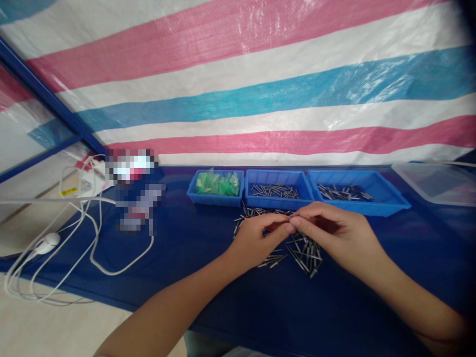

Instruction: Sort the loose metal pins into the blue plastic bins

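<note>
My left hand [255, 238] and my right hand [342, 235] meet with their fingertips pinched together above the heap. Whatever lies between the fingertips is too small and covered to make out. Under and around both hands spreads a loose heap of thin metal pop rivets [305, 254] on the dark blue table. Behind them, the middle blue bin [278, 201] holds rivets [275, 190] in a shallow layer. More rivets [344, 192] lie in the right blue bin [383, 206]. A left blue bin [217, 200] contains green and clear small plastic bags [217, 183].
A clear plastic lid or tray [435, 184] sits at the far right. White cables [97, 233] and a power strip [92, 181] crowd the left side, near blurred-out items [141, 208]. A striped plastic sheet [260, 99] hangs behind the dark blue table [178, 248].
</note>
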The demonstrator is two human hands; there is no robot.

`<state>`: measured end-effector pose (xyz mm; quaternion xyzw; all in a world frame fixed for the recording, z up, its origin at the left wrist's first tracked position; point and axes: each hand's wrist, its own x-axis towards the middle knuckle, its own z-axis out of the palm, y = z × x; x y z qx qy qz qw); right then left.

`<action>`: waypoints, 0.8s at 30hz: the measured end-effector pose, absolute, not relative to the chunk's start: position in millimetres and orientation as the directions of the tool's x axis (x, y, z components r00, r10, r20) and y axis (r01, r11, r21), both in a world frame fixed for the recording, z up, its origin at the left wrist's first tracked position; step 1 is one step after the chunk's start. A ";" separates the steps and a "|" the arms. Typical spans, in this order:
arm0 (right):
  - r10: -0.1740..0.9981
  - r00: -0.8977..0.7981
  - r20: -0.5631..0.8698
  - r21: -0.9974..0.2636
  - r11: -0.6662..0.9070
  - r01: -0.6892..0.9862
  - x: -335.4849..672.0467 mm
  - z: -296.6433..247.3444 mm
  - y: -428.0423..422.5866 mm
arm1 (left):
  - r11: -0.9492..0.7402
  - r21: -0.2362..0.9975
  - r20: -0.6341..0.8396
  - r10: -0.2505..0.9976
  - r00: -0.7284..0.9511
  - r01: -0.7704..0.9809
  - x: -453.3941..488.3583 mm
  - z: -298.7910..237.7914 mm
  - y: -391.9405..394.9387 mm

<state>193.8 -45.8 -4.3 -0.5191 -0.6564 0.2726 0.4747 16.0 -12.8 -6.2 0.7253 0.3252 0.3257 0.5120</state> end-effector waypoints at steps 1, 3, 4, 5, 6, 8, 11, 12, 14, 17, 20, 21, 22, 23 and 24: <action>0.934 -0.028 0.356 -0.835 0.331 0.441 194.9 -4.3 -45.8 | -0.263 0.955 0.142 0.811 0.567 0.137 16.0 -7.1 -12.4; 0.923 -0.065 0.379 -0.811 0.365 0.457 197.3 -3.9 -45.8 | -0.253 0.959 0.150 0.837 0.526 0.129 16.4 -9.3 -11.7; 0.920 -0.083 0.383 -0.805 0.377 0.459 198.5 -3.4 -45.8 | -0.249 0.961 0.156 0.850 0.504 0.122 16.6 -10.1 -11.4; 0.918 -0.099 0.383 -0.800 0.383 0.462 199.5 -2.6 -45.8 | -0.248 0.962 0.164 0.859 0.484 0.113 16.8 -10.5 -11.1; 0.918 -0.112 0.380 -0.794 0.386 0.470 200.1 -1.7 -45.7 | -0.251 0.962 0.174 0.867 0.467 0.106 16.8 -10.4 -11.0; 0.919 -0.134 0.370 -0.778 0.386 0.496 200.3 0.7 -45.8 | -0.262 0.960 0.193 0.877 0.440 0.100 16.6 -8.4 -11.1; 0.918 -0.169 0.358 -0.754 0.391 0.529 198.6 3.9 -45.8 | -0.290 0.948 0.210 0.881 0.424 0.134 15.2 -3.4 -12.0; 0.918 -0.177 0.354 -0.748 0.392 0.536 198.5 4.7 -45.6 | -0.306 0.939 0.216 0.879 0.425 0.156 14.4 -1.9 -12.3; 0.919 -0.174 0.353 -0.733 0.387 0.559 201.7 5.6 -44.5 | -0.365 0.906 0.245 0.865 0.438 0.215 12.5 -0.1 -12.4; 0.911 -0.077 0.405 -0.655 0.348 0.671 218.0 7.4 -40.2 | -0.541 0.768 0.329 0.792 0.514 0.343 9.0 -1.1 -10.7; 0.876 0.108 0.470 -0.517 0.175 0.838 245.6 10.1 -33.2 | -0.698 0.517 0.344 0.699 0.627 0.495 5.6 -5.4 -8.3; 0.863 0.163 0.478 -0.466 0.091 0.880 255.4 10.5 -30.6 | -0.724 0.442 0.328 0.680 0.656 0.530 4.8 -7.0 -7.7; 0.853 0.213 0.477 -0.414 0.004 0.910 264.9 10.4 -27.9 | -0.740 0.383 0.307 0.666 0.679 0.553 4.1 -8.5 -7.3; 0.849 0.249 0.466 -0.360 -0.075 0.930 273.5 9.3 -25.2 | -0.752 0.340 0.287 0.655 0.699 0.565 3.5 -9.6 -7.1; 0.851 0.272 0.450 -0.299 -0.144 0.943 281.1 7.4 -22.6 | -0.762 0.309 0.270 0.645 0.715 0.569 3.0 -10.5 -7.1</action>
